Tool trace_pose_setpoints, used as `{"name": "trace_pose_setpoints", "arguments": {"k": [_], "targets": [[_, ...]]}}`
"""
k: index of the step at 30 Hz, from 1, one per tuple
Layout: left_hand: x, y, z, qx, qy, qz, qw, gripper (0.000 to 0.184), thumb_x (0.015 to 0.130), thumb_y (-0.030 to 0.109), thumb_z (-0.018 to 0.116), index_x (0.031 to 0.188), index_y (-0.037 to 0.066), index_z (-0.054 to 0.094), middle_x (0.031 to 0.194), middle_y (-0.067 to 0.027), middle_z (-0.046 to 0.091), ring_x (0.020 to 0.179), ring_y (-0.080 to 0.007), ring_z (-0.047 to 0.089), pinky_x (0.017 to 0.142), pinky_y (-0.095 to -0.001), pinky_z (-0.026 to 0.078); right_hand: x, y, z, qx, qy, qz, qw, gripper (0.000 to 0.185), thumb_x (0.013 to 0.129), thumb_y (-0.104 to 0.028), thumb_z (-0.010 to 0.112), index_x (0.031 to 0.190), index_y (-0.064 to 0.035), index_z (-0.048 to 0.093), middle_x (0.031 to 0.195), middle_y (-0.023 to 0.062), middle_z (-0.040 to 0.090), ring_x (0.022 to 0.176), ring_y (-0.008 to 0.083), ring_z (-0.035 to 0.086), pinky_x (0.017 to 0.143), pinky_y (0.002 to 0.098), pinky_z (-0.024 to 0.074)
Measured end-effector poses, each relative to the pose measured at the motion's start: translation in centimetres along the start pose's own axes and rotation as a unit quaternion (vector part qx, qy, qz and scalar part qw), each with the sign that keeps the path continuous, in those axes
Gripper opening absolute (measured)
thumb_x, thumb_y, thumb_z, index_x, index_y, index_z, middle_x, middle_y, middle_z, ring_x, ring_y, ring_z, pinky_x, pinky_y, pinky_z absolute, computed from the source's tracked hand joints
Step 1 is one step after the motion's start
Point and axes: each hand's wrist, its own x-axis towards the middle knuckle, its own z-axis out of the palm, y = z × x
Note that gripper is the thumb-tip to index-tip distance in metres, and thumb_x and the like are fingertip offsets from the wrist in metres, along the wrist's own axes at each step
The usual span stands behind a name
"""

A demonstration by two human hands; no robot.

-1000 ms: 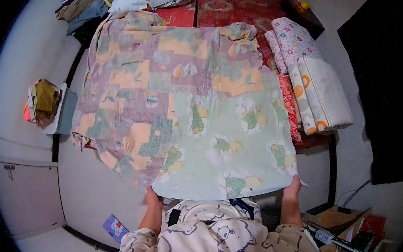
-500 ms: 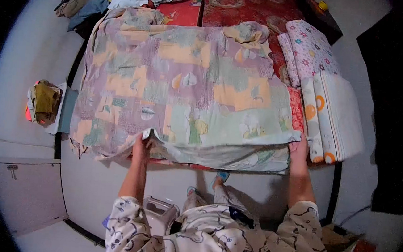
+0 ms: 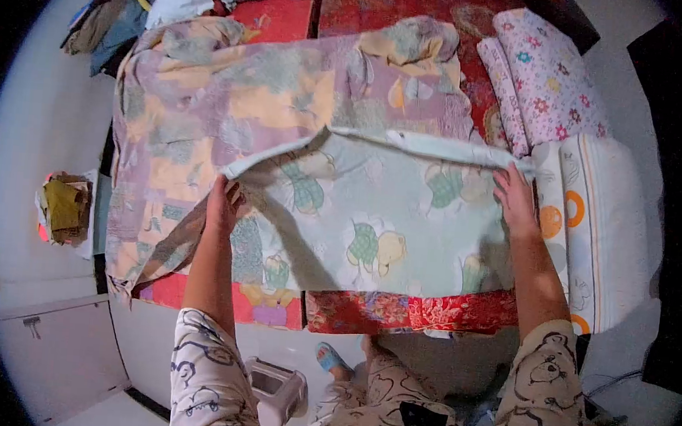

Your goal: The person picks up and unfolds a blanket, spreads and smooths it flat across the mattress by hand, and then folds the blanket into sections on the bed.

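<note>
A patchwork-print bed sheet (image 3: 279, 88) in mauve, peach and grey-green lies over a bed. Its near part is lifted and turned away from me, exposing a pale green face with cartoon bears (image 3: 390, 249). My left hand (image 3: 223, 204) is closed on the lifted edge, left of the middle. At the right end of that same edge, my right hand (image 3: 514, 201) grips the cloth, its fingers partly bent. Between my hands the edge rises to a peak. Folds of cloth partly hide the left fingertips.
Red floral bedding (image 3: 365, 311) shows along the bed's near side. To the right lie a folded flowered quilt (image 3: 556, 78) and a white folded quilt with orange circles (image 3: 612, 226). Clothes (image 3: 213, 3) are heaped at the far left. A plastic stool (image 3: 275, 392) stands by my legs.
Both hands have moved away from me across the bed, carrying the sheet's near edge. More of the green bear-print face and the red bedding now shows. My view has shifted slightly.
</note>
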Motion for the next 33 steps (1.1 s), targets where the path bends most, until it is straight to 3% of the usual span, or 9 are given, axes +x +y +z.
{"name": "trace_pose_setpoints", "arguments": {"k": [5,8,11,18,23,25,28,30,33], "targets": [[-1.0,-8.7,2.0,0.255,-0.031,-0.092,0.962,0.056,0.075,0.041,0.049,0.119,0.008,0.036,0.125,-0.0088,0.031,0.112,-0.0253,0.031,0.088,-0.0386,0.028,2.4,10.3,0.6,-0.260,-0.044,-0.121,0.957,0.053,0.075,-0.022,0.053,0.119,-0.0034,0.030,0.114,0.0171,0.041,0.105,0.0271,0.040,0.087,0.0344,0.0307],[-3.5,-18.2,-0.6,0.714,-0.150,0.113,0.674,0.054,0.063,0.026,0.064,0.111,0.011,0.045,0.114,-0.0155,0.041,0.110,-0.0314,0.033,0.089,-0.0383,0.032,-3.4,13.7,0.1,-0.458,-0.127,-0.328,0.817,0.048,0.067,-0.012,0.055,0.112,-0.0045,0.039,0.107,0.0188,0.043,0.100,0.0331,0.041,0.086,0.0395,0.0335],[-10.0,-17.6,2.9,0.817,-0.141,-0.003,0.560,0.054,0.058,0.023,0.066,0.109,0.021,0.047,0.129,-0.0165,0.016,0.115,-0.0387,0.021,0.088,-0.0445,0.033,-8.2,14.0,-0.2,-0.629,-0.202,-0.227,0.716,0.045,0.067,-0.012,0.055,0.110,-0.0040,0.041,0.104,0.0186,0.045,0.099,0.0334,0.041,0.084,0.0399,0.0352],[-9.9,-19.2,0.4,0.798,-0.131,0.079,0.583,0.052,0.057,0.023,0.063,0.107,0.027,0.048,0.133,-0.0114,0.006,0.117,-0.0383,0.018,0.083,-0.0492,0.035,1.6,15.2,-7.8,-0.740,-0.130,-0.280,0.597,0.046,0.071,-0.010,0.047,0.116,-0.0065,0.036,0.122,0.0195,0.028,0.111,0.0361,0.030,0.092,0.0409,0.0281],[-9.5,-20.4,-0.1,0.787,-0.122,0.064,0.602,0.051,0.057,0.021,0.063,0.106,0.026,0.050,0.134,-0.0110,0.005,0.119,-0.0376,0.014,0.088,-0.0485,0.031,5.7,8.8,-4.9,-0.713,0.198,-0.217,0.636,0.062,0.070,-0.011,0.050,0.123,-0.0029,0.020,0.124,0.0252,0.023,0.112,0.0358,0.029,0.090,0.0371,0.0297],[-9.9,-19.1,0.9,0.783,-0.113,0.019,0.611,0.055,0.056,0.022,0.064,0.108,0.027,0.048,0.134,-0.0103,0.004,0.120,-0.0366,0.012,0.088,-0.0503,0.029,2.1,6.6,-1.3,-0.623,0.114,-0.294,0.716,0.060,0.070,-0.010,0.050,0.122,-0.0011,0.022,0.122,0.0248,0.026,0.112,0.0359,0.029,0.091,0.0370,0.0289],[-10.0,-18.2,1.1,0.778,-0.133,0.012,0.614,0.060,0.051,0.022,0.067,0.107,0.027,0.048,0.131,-0.0170,0.011,0.116,-0.0428,0.016,0.092,-0.0459,0.027,-0.4,14.5,-3.0,-0.692,-0.134,-0.353,0.616,0.059,0.069,-0.014,0.053,0.123,-0.0109,0.027,0.124,0.0218,0.024,0.113,0.0347,0.028,0.090,0.0387,0.0303],[-10.1,-18.1,1.2,0.776,-0.141,0.002,0.614,0.050,0.058,0.023,0.062,0.106,0.027,0.048,0.134,-0.0106,0.003,0.121,-0.0354,0.011,0.087,-0.0526,0.028,-4.9,12.7,1.7,-0.737,-0.186,-0.042,0.648,0.063,0.068,-0.015,0.056,0.123,-0.0152,0.027,0.126,0.0211,0.022,0.113,0.0352,0.027,0.090,0.0413,0.0301],[-9.9,-18.6,1.0,0.772,-0.130,-0.003,0.622,0.052,0.055,0.023,0.064,0.105,0.026,0.049,0.134,-0.0105,0.004,0.121,-0.0351,0.010,0.087,-0.0533,0.028,-5.5,14.1,2.8,-0.727,-0.120,-0.055,0.674,0.065,0.068,-0.017,0.058,0.124,-0.0142,0.025,0.128,0.0169,0.021,0.113,0.0359,0.026,0.089,0.0426,0.0305]]}}
